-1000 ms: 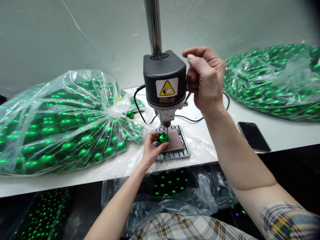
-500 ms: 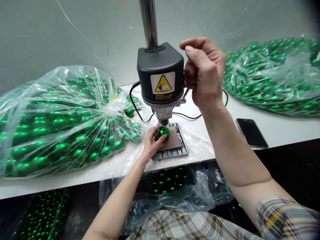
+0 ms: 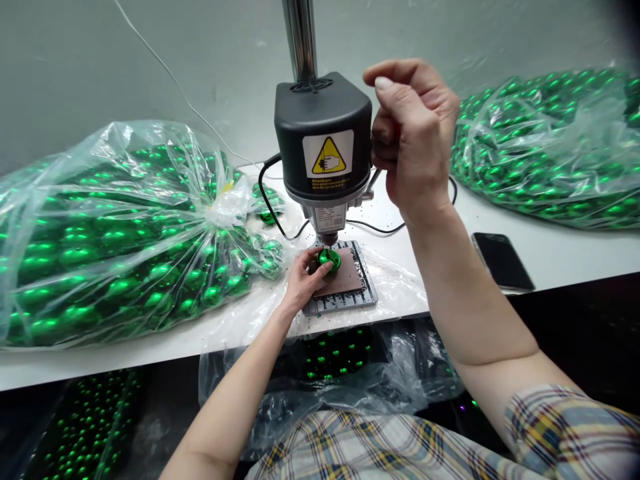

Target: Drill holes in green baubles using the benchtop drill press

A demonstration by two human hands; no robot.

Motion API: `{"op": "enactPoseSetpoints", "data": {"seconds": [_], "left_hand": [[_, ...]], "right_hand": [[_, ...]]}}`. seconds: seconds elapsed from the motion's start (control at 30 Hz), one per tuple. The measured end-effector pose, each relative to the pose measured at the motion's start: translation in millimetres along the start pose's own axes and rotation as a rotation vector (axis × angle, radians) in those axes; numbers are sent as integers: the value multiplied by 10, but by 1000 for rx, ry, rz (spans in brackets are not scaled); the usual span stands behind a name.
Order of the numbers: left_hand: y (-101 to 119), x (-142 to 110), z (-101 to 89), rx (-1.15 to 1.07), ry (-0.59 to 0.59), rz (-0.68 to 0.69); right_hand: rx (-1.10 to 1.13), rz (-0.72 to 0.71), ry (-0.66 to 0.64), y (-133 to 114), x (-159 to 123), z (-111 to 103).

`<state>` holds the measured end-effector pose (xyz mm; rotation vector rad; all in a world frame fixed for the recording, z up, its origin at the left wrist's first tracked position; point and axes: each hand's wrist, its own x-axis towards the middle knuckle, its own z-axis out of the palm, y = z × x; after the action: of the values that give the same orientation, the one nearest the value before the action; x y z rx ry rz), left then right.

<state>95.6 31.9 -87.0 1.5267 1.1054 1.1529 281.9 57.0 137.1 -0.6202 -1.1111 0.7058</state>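
My left hand (image 3: pixel 303 279) is closed around the side of a shiny green Christmas ball (image 3: pixel 329 261), thumb in front. The ball rests over a brown board (image 3: pixel 345 270) on the slotted metal base (image 3: pixel 369 293) of a small drill press (image 3: pixel 324 137). Just above the ball is the drill's chuck (image 3: pixel 329 238); whether the bit touches the ball is too small to tell. Raised at the right of the black motor housing, my right hand (image 3: pixel 417 127) has its fingers curled on the feed lever (image 3: pixel 371 185), which they mostly hide.
Clear plastic bags of green balls lie left (image 3: pixel 115 247) and right (image 3: pixel 550 147) on the white table (image 3: pixel 450 260). A phone (image 3: pixel 503 261) is near the front edge. More balls (image 3: pixel 337 353) sit in plastic below. A black cable (image 3: pixel 263 190) loops beside the drill press.
The drill press head and my right hand appear slightly higher, partly because the view has shifted a little. Both hands keep their holds.
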Motion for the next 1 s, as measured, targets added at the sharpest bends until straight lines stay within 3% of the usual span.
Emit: {"op": "enactPoseSetpoints", "data": {"seconds": [0.2,0.33,0.43,0.7,0.87,1.0], "left_hand": [[65,-37,24,62,55,11],[110,-80,77,228,105,116],[119,-109,113,289,74,164],[-3,-138,139,63,-22,24],[-39,-133,156,33,-19,20],[-41,-134,155,46,-16,18]], "right_hand": [[-31,10,5,-16,-7,7],[-13,7,2,-21,-13,9],[0,5,13,-24,-16,13],[12,-53,-21,2,-85,-25],[-28,-243,-8,56,-329,-90],[-37,-276,34,53,-571,-121]]}}
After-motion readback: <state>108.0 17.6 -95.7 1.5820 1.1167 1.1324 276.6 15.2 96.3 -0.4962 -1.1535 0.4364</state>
